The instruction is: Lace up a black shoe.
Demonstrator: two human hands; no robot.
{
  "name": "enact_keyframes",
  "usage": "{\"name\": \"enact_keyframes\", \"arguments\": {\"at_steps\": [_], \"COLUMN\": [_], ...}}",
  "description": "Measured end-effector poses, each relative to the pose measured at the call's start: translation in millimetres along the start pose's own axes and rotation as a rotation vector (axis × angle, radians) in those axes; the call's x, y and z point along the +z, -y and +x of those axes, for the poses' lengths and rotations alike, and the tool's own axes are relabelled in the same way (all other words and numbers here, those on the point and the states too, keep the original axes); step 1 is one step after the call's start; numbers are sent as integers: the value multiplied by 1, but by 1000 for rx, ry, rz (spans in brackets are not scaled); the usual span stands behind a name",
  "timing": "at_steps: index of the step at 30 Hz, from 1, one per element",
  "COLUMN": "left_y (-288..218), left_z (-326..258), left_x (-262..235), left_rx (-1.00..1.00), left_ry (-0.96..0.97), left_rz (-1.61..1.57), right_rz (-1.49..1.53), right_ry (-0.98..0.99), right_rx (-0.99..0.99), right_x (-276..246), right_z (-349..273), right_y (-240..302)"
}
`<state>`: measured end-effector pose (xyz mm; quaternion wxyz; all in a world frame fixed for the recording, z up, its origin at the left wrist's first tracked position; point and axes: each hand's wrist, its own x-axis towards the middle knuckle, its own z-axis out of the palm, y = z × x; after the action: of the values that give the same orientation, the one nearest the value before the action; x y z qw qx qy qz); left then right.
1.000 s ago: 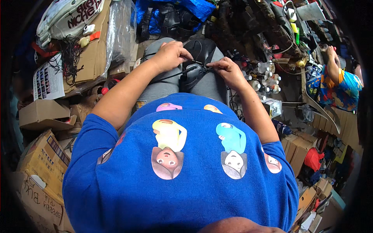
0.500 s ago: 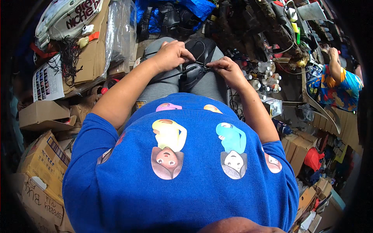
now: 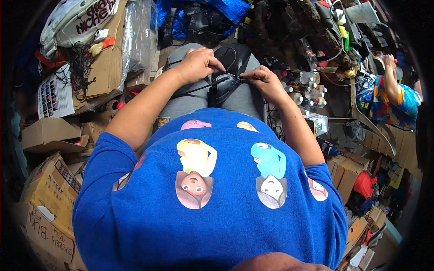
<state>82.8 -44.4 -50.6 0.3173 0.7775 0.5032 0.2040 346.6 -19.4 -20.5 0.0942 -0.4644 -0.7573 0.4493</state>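
A black shoe [image 3: 222, 95] rests across my lap, on grey trousers, with its opening toward me. Its black shoelace [image 3: 199, 87] trails off to the left over my thigh, and another stretch of lace curves above the shoe's front. At the shoe's left side, my left hand [image 3: 201, 65] is closed, thumb and forefinger pinching the lace near the eyelets. My right hand [image 3: 266, 82] pinches lace at the shoe's right edge, its other fingers curled. The hold points are small and partly covered by the fingertips.
Black footwear [image 3: 199, 20] lies on a blue plastic sheet ahead. Several small bottles [image 3: 312, 90] stand right of my knees. A person in a colourful shirt [image 3: 395, 106] is at far right. Cardboard boxes [image 3: 52, 135] and a wrapped cardboard stack [image 3: 108, 67] crowd the left.
The lace above the shoe's front now bows into a wider curve. Both my hands stay almost in place. The other person's arm at far right has shifted slightly.
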Motion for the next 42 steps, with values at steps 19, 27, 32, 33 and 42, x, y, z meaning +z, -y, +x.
{"name": "enact_keyframes", "arguments": {"at_steps": [19, 27, 32, 33, 42], "left_y": [-4, -10, -8, -7, -7], "left_z": [19, -3, 1, 1, 4], "left_x": [7, 10, 9, 8, 9], "left_rx": [-59, 12, 22, 24, 15], "left_ry": [165, 69, 85, 92, 109], "left_rz": [-44, 73, 56, 59, 69], "right_rz": [156, 29, 30, 41, 55], "right_ry": [129, 30, -12, -4, 33], "right_rx": [50, -104, -52, -70, -55], "right_x": [-7, 2, 3, 2, 0], "right_z": [9, -3, -4, -4, -2], "right_y": [-12, -9, -9, -9, -14]}}
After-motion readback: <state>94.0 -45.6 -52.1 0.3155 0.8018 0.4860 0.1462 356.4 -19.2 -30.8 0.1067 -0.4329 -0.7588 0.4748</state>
